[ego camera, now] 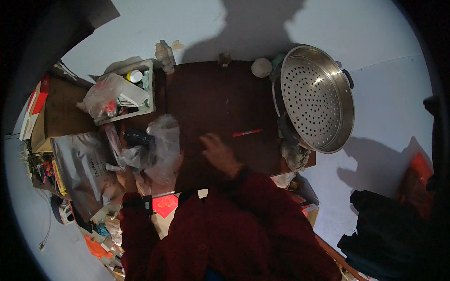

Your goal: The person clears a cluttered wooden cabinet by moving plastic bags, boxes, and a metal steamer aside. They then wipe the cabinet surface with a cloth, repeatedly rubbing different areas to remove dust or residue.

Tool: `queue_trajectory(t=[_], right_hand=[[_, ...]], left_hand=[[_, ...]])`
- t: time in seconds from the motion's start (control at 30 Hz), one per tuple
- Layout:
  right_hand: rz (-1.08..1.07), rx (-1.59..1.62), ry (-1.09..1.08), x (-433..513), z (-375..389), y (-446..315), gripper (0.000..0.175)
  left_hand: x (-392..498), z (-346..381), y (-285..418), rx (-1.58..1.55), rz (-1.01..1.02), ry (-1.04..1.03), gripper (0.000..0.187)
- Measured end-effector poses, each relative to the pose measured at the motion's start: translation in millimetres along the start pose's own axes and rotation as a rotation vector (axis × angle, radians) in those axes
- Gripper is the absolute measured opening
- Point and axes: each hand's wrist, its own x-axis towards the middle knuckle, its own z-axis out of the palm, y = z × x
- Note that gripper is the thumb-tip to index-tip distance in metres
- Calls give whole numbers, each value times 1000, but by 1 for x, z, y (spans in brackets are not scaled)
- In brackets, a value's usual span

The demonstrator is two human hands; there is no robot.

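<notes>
My right hand (219, 153) hovers over the dark brown tabletop (211, 98), slightly blurred, its fingers spread and nothing visible in them. To its right lies a red pen (247, 133), apart from the fingers. My left hand (128, 180) is at the table's left front, among crumpled clear plastic bags (163, 151). A smaller clear plastic wad (133, 157) covers its fingers, so its grip is hidden. Just beyond it is a dark packet (137, 138), partly under the plastic. A large silver plastic bag (88, 172) with printed writing lies left of that hand.
A pale plastic bin (152, 87) full of odds and ends stands at the back left, near a cardboard box (66, 105). On the right, a perforated metal steamer (313, 98) leans tilted above a grey cloth (295, 156). A bottle (164, 56) and a round pale object (261, 67) line the wall.
</notes>
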Motion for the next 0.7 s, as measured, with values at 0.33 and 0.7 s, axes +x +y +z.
queue_trajectory(t=[0.33, 0.7], right_hand=[[165, -643, -155, -42, -56, 167, 23], [31, -543, 56, 19, -43, 96, 6]], left_hand=[[9, 13, -36, 480, -153, -2, 65], [-54, 16, 19, 575, 98, -4, 94]])
